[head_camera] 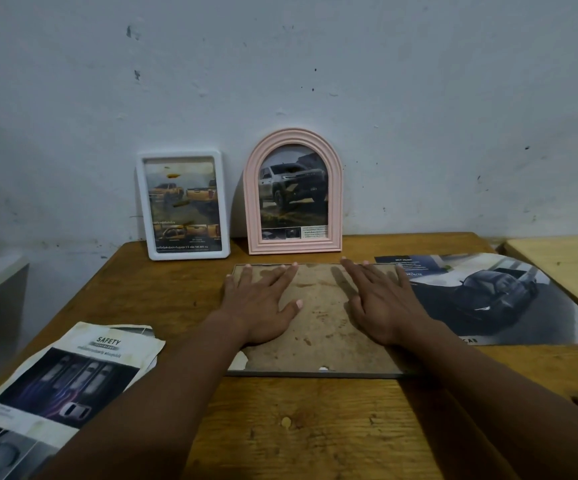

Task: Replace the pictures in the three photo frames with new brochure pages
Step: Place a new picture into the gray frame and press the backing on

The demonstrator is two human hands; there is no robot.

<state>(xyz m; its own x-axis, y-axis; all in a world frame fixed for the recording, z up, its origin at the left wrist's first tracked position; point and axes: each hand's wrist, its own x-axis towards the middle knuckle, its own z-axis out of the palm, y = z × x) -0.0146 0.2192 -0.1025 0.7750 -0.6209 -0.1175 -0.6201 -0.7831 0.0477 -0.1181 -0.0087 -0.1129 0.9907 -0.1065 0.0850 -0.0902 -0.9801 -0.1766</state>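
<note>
While both palms press flat, the third frame gets its backing seated.

Left hand [260, 306] and right hand [383, 303] lie spread and open on the brown backing board [318, 323] of the face-down frame [315, 373], gripping nothing, likely pushing the board down into its rim. That frame sits mid-desk [315, 427], directly under both hands. Behind it, the white frame [183, 205] and pink arched frame [294, 192] lean upright against the wall [280, 64], truck pages inside, so looking finished. A safety brochure page [62, 386] lies near left, a dark-truck brochure [481, 299] touching the right hand's side.
</note>
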